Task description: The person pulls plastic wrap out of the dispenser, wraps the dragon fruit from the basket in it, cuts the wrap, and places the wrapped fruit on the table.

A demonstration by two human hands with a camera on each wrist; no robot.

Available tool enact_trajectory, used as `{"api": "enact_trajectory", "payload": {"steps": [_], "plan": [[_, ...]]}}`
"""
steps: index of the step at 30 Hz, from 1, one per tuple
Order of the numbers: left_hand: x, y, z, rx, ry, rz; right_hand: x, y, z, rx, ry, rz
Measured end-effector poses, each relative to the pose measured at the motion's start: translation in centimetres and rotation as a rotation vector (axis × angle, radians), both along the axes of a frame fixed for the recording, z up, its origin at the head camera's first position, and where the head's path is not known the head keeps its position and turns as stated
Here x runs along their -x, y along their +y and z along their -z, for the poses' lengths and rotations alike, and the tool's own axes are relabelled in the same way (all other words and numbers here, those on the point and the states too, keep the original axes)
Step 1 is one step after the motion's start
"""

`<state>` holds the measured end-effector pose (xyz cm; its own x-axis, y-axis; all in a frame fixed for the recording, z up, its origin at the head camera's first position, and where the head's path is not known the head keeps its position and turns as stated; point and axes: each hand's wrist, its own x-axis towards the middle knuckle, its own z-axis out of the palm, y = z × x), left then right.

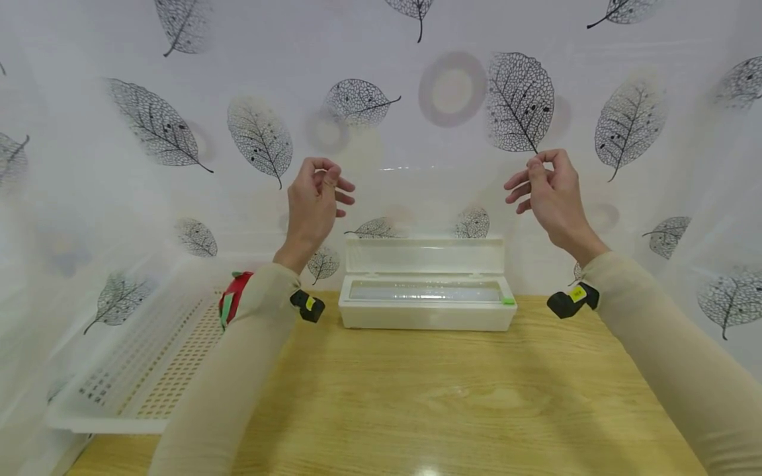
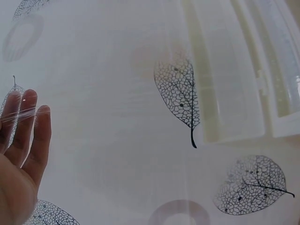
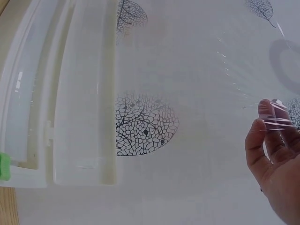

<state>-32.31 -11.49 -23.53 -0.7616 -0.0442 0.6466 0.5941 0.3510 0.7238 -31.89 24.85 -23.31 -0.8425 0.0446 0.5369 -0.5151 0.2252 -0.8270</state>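
Note:
Both hands are raised above and behind a long white cling film dispenser [image 1: 428, 316], whose lid [image 1: 425, 255] stands up. Between them stretches a clear sheet of cling film [image 1: 417, 169], visible mostly by its glints. My left hand [image 1: 312, 198] pinches one side of the film between thumb and forefinger. On the other side, my right hand [image 1: 555, 197] pinches it the same way. Creased film [image 3: 279, 124] lies across the right fingers in the right wrist view. The dispenser's window shows a shiny pale surface, and a green slider [image 1: 507, 301] sits at its right end.
At the left, a white perforated basket [image 1: 107, 423] stands on the wooden table [image 1: 452, 396]. A red and green item [image 1: 233, 297] shows partly behind the left sleeve. A pale leaf-printed sheet [image 1: 411, 145] hangs behind and around the table.

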Motion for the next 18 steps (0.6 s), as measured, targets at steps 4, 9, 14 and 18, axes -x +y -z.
{"api": "enact_trajectory", "payload": {"steps": [4, 9, 14, 18], "plan": [[-0.17, 0.03, -0.14, -0.011, -0.002, 0.016, -0.03, 0.03, -0.22, -0.034, -0.005, 0.023], [-0.30, 0.02, -0.29, -0.018, -0.005, 0.026, -0.13, 0.08, -0.49, -0.089, -0.012, 0.059], [-0.29, -0.10, -0.50, -0.019, -0.007, 0.016, -0.18, -0.10, -0.72, -0.070, -0.015, 0.049], [-0.27, -0.11, -0.68, -0.016, -0.012, 0.017, -0.27, -0.18, -0.90, -0.066, -0.009, 0.051]]}}
